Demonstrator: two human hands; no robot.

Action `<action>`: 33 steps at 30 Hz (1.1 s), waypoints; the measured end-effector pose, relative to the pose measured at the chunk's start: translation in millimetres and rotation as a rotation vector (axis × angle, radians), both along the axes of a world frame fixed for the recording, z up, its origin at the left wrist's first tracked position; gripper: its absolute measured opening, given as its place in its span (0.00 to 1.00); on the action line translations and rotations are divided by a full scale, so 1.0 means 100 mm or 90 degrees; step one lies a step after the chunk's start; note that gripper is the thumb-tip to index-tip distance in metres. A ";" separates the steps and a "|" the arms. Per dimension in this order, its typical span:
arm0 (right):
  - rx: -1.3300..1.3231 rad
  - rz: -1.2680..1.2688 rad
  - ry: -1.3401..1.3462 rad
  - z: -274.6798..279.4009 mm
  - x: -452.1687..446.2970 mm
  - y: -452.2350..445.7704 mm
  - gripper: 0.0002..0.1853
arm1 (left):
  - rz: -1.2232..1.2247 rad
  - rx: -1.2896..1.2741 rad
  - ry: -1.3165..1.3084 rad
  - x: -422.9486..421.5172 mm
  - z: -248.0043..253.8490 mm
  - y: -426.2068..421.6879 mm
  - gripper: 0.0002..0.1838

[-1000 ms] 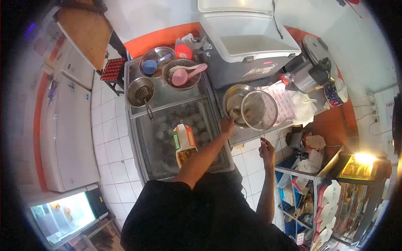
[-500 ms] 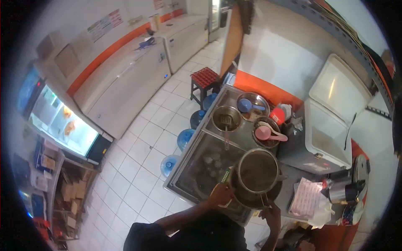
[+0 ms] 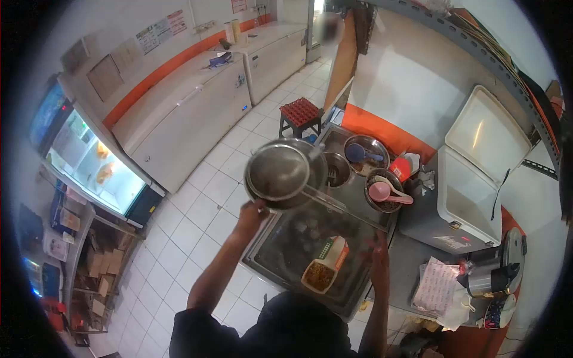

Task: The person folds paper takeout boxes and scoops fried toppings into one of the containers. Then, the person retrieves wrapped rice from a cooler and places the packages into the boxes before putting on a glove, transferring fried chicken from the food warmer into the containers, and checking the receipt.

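Note:
My left hand [image 3: 255, 213] grips the near rim of a metal bowl [image 3: 316, 160], held up over the left edge of the glass-topped counter [image 3: 280, 250]. A round mesh strainer [image 3: 277, 172] lies over the bowl, its long handle pointing right and down. My right hand [image 3: 380, 253] is near the handle's end, blurred; its hold on the handle is hard to make out. Below, a paper box of brown food [image 3: 319, 276] stands on the glass. Behind the raised bowl is a metal pot with a slotted turner [image 3: 338, 170].
At the back are a bowl with a blue scoop [image 3: 356, 153] and a bowl with a pink ladle [image 3: 380, 192]. An open cooler box [image 3: 456, 206] stands right. A red-topped stool [image 3: 300, 112], white freezers [image 3: 191, 119] and a lit display fridge [image 3: 95, 164] are at the left.
The bowl and strainer have moved from the right side, across the glass top, to its left edge. My left hand has moved left with them. The view has turned left.

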State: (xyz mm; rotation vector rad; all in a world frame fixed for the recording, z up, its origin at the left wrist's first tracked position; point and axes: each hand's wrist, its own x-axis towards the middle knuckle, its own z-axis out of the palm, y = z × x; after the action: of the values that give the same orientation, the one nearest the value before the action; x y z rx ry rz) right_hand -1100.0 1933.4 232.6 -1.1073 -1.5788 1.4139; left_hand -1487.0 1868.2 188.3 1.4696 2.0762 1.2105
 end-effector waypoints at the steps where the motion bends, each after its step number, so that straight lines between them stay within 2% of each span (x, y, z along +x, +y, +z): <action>1: 0.002 -0.022 -0.033 -0.38 0.17 0.01 0.35 | -0.002 0.019 0.033 -0.16 -0.06 0.12 0.11; 3: 0.031 -0.007 -0.157 -1.01 0.62 -0.12 0.31 | 0.081 0.089 0.074 -0.40 -0.21 0.41 0.13; 4: 0.060 0.031 -0.248 -1.14 0.78 -0.20 0.28 | 0.096 0.088 0.097 -0.57 -0.32 0.57 0.13; 5: -0.074 0.011 -0.287 -1.21 0.92 -0.33 0.26 | 0.112 0.086 0.120 -0.70 -0.37 0.74 0.13; 6: -0.212 -0.011 -0.325 -1.27 1.05 -0.50 0.24 | 0.194 0.198 -0.366 -0.77 -0.33 0.96 0.13; 7: -0.201 -0.052 -0.321 -1.41 1.15 -0.66 0.26 | 0.259 0.302 -0.858 -0.83 -0.27 1.19 0.13; 8: -0.206 -0.045 -0.365 -1.44 1.25 -0.82 0.28 | 0.258 0.306 -0.864 -0.88 -0.23 1.36 0.13; 9: -0.186 -0.029 -0.378 -1.71 1.44 -0.97 0.29 | 0.294 0.313 -0.853 -0.94 -0.16 1.54 0.12; 10: -0.127 -0.036 -0.550 -1.73 1.45 -1.08 0.29 | 0.327 0.322 -0.838 -0.99 -0.10 1.72 0.11; 11: -0.214 -0.066 -0.540 -1.65 1.44 -1.16 0.33 | 0.321 0.325 -0.839 -1.08 -0.18 1.89 0.11; 12: -0.197 -0.093 -0.532 -1.84 1.53 -1.33 0.35 | 0.314 0.347 -0.831 -1.23 -0.35 2.09 0.11; 13: -0.089 -0.039 -0.674 -2.02 1.62 -1.44 0.33 | 0.307 0.368 -0.822 -1.34 -0.41 2.27 0.12; 15: -0.032 -0.075 -0.586 -2.86 1.97 -1.69 0.35 | 0.324 0.365 -0.827 -1.36 -0.34 2.57 0.14; 17: -0.111 -0.061 -0.533 -2.78 1.91 -1.64 0.34 | 0.435 0.361 -0.866 -1.37 -0.30 2.87 0.16; 23: -0.212 -0.030 -0.522 -2.64 1.61 -1.36 0.33 | 0.375 0.386 -0.916 -1.36 -0.22 3.52 0.18; 25: -0.225 -0.027 -0.521 -2.65 1.59 -1.31 0.32 | 0.436 0.376 -0.878 -1.45 -0.27 3.79 0.19; 29: -0.246 -0.021 -0.514 -2.66 1.56 -1.23 0.31 | 0.342 0.428 -0.878 -1.60 -0.28 4.02 0.21; 31: -0.253 -0.018 -0.511 -2.69 1.54 -1.22 0.30 | 0.346 0.459 -0.876 -1.64 -0.23 4.12 0.21; 33: -0.258 -0.016 -0.510 -2.71 1.55 -1.21 0.30 | 0.425 0.447 -0.847 -1.65 -0.15 4.20 0.20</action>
State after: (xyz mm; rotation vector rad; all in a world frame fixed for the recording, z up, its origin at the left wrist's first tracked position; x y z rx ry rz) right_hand -944.6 1812.0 -38.8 -2.1171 -1.8126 1.3839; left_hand -1651.9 2288.0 173.2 -0.1818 1.1392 2.3612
